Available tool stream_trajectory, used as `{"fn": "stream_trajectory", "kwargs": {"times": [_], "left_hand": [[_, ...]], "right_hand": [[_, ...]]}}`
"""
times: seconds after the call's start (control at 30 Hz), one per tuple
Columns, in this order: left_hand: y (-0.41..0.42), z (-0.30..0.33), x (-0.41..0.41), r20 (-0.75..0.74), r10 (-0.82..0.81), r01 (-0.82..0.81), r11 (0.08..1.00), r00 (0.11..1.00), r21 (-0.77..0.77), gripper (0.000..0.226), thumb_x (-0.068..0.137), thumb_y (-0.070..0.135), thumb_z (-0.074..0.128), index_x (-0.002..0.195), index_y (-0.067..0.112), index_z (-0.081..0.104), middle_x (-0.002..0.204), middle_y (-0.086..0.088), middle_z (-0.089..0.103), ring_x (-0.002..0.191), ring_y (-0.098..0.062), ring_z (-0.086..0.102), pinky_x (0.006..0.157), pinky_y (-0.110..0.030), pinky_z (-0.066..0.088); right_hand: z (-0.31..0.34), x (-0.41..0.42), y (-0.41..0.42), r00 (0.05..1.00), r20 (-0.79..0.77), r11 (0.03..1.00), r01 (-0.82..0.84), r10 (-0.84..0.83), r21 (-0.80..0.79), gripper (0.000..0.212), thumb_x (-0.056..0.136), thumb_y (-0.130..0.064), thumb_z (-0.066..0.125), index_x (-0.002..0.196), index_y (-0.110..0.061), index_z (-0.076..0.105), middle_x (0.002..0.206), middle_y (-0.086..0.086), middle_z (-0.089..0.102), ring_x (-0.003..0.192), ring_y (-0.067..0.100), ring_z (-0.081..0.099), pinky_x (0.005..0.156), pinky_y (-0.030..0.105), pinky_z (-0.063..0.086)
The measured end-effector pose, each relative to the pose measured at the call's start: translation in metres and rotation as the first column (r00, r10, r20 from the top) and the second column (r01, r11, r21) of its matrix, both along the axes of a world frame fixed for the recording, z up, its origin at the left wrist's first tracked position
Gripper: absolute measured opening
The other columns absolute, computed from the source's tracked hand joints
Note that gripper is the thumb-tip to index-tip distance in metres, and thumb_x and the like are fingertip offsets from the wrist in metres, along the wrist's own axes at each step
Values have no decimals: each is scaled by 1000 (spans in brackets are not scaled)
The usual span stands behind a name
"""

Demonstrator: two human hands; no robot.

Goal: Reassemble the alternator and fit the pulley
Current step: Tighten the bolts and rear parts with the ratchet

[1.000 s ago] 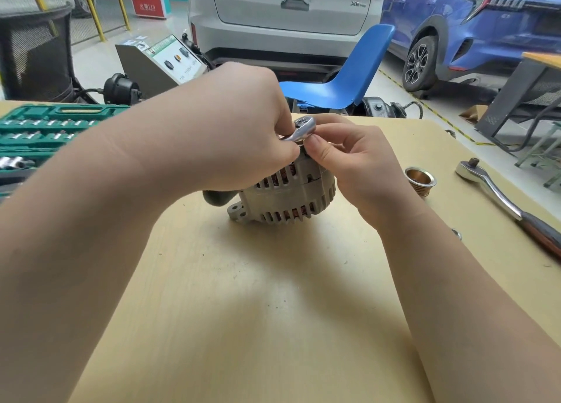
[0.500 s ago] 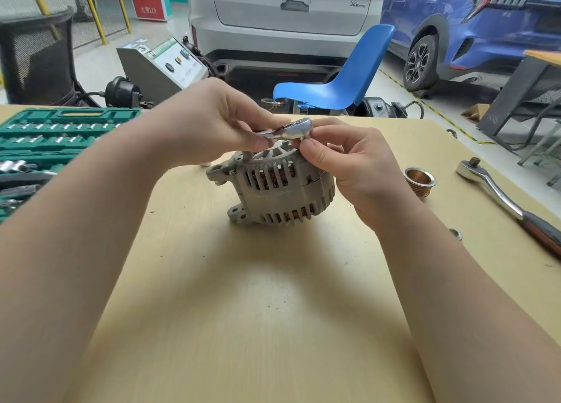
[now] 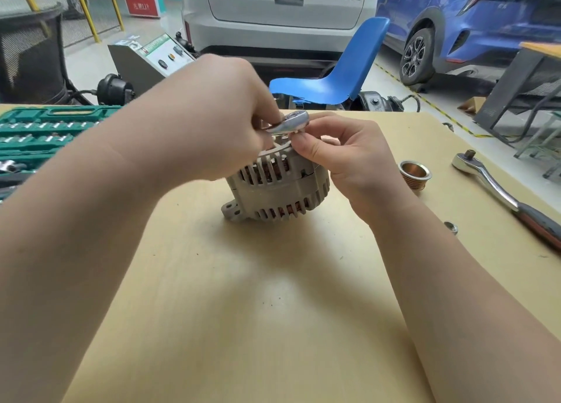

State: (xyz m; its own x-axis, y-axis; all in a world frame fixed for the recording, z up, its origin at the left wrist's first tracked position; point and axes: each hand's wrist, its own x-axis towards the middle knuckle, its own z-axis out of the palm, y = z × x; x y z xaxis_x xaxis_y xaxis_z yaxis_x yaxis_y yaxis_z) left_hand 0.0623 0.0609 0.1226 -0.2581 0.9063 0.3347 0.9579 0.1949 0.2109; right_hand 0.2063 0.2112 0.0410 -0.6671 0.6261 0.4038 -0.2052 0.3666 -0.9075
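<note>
Left hand (image 3: 212,123) has swung its small chrome ratchet (image 3: 288,123) back over the grey ribbed alternator (image 3: 276,187), gripping it; right hand (image 3: 349,160) pinches beneath the ratchet head.

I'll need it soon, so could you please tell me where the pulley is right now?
The pulley stands on the table in the head view, right of the alternator, between the right hand and the large ratchet.

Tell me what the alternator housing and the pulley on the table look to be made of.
Alternator housing: dull grey cast metal, probably aluminium; matte, slotted ribs. Pulley: metal, copper-toned sheen inside, silvery rim, grooved outer wall; exact alloy unclear.
</note>
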Motion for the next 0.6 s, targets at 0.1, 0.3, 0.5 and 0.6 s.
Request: {"fn": "stream_trajectory", "kwargs": {"times": [0.1,0.3,0.5,0.6], "left_hand": [[2,-1,-20,214,-13,12,1000,977,7,28,92,22,86,106,45,83,69,26,72,59,-1,66,51,-20,48],[-3,0,-10,91,-52,51,999,995,11,10,93,27,79,98,33,85,71,9,75,62,-9,69,48,-22,53],[3,-3,24,-195,59,-65,998,979,-26,21,97,33,61,99,18,76,77,-2,63,67,-23,58,58,-33,48],[2,-2,13,-207,20,-26,999,978,-22,17,99,28,66,102,22,82,73,-3,65,66,-22,59,55,-29,45]], "right_hand": [[1,0,-1,1000,28,1000,5,-5,-9,8,94,-13,77,99,-12,83,112,10,76,108,37,69,95,56,59],[3,3,0,998,64,994,17,-24,104,15,100,-9,67,106,-8,81,118,4,75,111,28,69,97,52,58],[0,-1,-2,996,52,980,61,-72,187,11,94,-16,71,93,-23,80,112,2,76,108,32,68,97,58,54],[0,0,-1,996,64,987,60,-70,146,13,97,-19,67,99,-21,80,115,3,75,110,33,68,95,58,57]]}}
